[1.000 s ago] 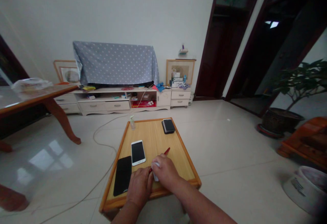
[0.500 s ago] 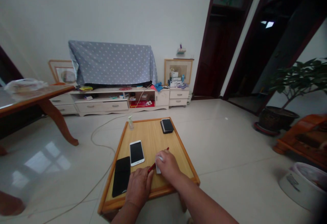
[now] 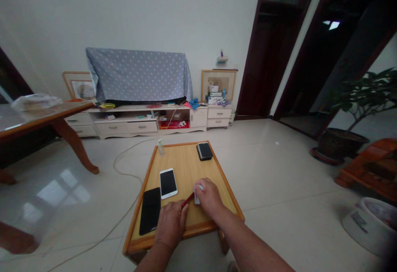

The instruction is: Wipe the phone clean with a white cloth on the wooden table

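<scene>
My left hand (image 3: 170, 221) rests near the small table's front edge, its thumb and fingers closed on one end of a slim red pen-like stick (image 3: 187, 200). The stick slants up to the right, and its far end is hidden at my right hand (image 3: 209, 195). That hand is closed around a folded white wad (image 3: 197, 197), tissue or cloth, I cannot tell which, held against the stick. Left of my hands lie a white smartphone (image 3: 168, 183) with a dark screen and a larger black phone or tablet (image 3: 150, 211).
A small pump bottle (image 3: 160, 148) stands at the wooden table's (image 3: 182, 152) far left corner. Stacked phones (image 3: 204, 151) lie at its far right. A cable (image 3: 124, 177) crosses the floor. To the right are a white bucket (image 3: 362, 224) and a potted plant (image 3: 341, 139).
My right hand with the white wad has slid along the red stick, away from my left hand, covering the far end that stuck out before. The whole view has shifted slightly.
</scene>
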`<move>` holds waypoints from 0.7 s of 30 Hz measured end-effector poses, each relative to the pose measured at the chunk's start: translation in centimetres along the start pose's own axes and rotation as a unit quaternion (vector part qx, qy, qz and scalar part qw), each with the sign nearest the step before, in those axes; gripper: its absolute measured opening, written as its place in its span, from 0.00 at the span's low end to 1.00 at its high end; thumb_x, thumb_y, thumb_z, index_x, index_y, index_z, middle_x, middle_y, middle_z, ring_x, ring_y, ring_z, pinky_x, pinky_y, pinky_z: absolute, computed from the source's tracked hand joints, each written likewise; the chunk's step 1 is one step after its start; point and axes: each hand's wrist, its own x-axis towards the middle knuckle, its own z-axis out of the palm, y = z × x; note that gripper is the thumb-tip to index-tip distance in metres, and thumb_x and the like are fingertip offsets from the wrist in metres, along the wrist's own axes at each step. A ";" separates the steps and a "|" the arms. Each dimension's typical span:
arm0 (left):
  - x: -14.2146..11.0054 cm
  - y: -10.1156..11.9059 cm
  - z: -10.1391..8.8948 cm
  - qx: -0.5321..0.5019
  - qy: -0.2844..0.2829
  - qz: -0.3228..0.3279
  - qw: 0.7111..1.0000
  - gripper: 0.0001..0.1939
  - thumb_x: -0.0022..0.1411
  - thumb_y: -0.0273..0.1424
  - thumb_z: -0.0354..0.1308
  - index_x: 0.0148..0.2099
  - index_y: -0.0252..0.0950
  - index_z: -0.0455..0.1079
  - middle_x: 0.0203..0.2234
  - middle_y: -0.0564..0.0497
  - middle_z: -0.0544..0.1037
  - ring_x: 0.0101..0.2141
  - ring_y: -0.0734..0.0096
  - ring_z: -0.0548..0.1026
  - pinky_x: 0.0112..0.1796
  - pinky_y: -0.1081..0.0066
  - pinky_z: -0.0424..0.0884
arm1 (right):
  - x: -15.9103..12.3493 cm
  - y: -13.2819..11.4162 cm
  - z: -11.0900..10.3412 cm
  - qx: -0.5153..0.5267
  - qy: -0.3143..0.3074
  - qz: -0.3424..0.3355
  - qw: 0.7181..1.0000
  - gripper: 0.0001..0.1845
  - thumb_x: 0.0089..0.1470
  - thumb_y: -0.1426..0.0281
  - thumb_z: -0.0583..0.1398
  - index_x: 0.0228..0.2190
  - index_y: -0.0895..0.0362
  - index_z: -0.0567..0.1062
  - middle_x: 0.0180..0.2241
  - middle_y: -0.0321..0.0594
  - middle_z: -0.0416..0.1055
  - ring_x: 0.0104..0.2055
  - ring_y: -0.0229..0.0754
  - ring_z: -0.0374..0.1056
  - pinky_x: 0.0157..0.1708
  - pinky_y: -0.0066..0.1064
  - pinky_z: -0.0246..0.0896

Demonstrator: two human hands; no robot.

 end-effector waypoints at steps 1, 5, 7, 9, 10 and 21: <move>0.0 -0.1 0.1 0.004 -0.005 0.000 1.000 0.17 0.72 0.36 0.44 0.50 0.39 0.74 0.37 0.46 0.80 0.42 0.59 0.76 0.45 0.61 0.65 | -0.9 -0.8 0.6 0.000 -0.029 -0.018 0.999 0.07 0.59 0.72 0.59 0.33 0.55 0.79 0.35 0.39 0.75 0.40 0.41 0.70 0.42 0.28 0.59; 0.0 -0.5 0.4 0.022 -0.013 -0.003 1.000 0.16 0.69 0.29 0.45 0.47 0.36 0.74 0.36 0.45 0.79 0.42 0.58 0.75 0.45 0.61 0.65 | -2.5 -2.5 2.0 -0.003 -0.090 -0.056 0.994 0.08 0.61 0.68 0.60 0.37 0.54 0.80 0.37 0.39 0.75 0.40 0.41 0.70 0.41 0.28 0.59; 0.1 -0.3 0.3 0.015 -0.008 -0.001 1.000 0.16 0.71 0.32 0.44 0.49 0.37 0.74 0.37 0.46 0.80 0.42 0.59 0.76 0.46 0.61 0.65 | -1.4 -1.7 1.4 -0.011 -0.073 -0.035 0.997 0.07 0.60 0.69 0.60 0.36 0.54 0.80 0.37 0.39 0.75 0.40 0.41 0.70 0.42 0.28 0.59; 0.1 -0.1 0.1 0.004 0.001 0.000 1.000 0.18 0.72 0.37 0.44 0.49 0.39 0.73 0.37 0.47 0.80 0.42 0.59 0.76 0.45 0.61 0.65 | 0.2 -0.2 0.2 -0.019 -0.027 0.002 0.999 0.08 0.60 0.70 0.59 0.36 0.54 0.80 0.37 0.40 0.76 0.41 0.42 0.70 0.43 0.28 0.59; 0.1 0.1 0.0 0.000 0.004 -0.001 1.000 0.18 0.73 0.39 0.44 0.49 0.40 0.74 0.37 0.47 0.80 0.42 0.59 0.76 0.45 0.61 0.66 | 1.0 0.6 -0.4 -0.021 0.001 0.023 1.000 0.08 0.60 0.70 0.58 0.36 0.54 0.80 0.37 0.40 0.76 0.41 0.42 0.70 0.43 0.28 0.59; 0.1 -1.2 1.1 0.020 -0.006 0.011 1.000 0.17 0.70 0.32 0.45 0.49 0.37 0.74 0.36 0.45 0.79 0.41 0.58 0.76 0.45 0.60 0.65 | -1.9 -1.8 1.8 -0.017 -0.077 -0.060 0.995 0.08 0.61 0.68 0.59 0.37 0.52 0.80 0.37 0.37 0.77 0.40 0.40 0.72 0.40 0.27 0.58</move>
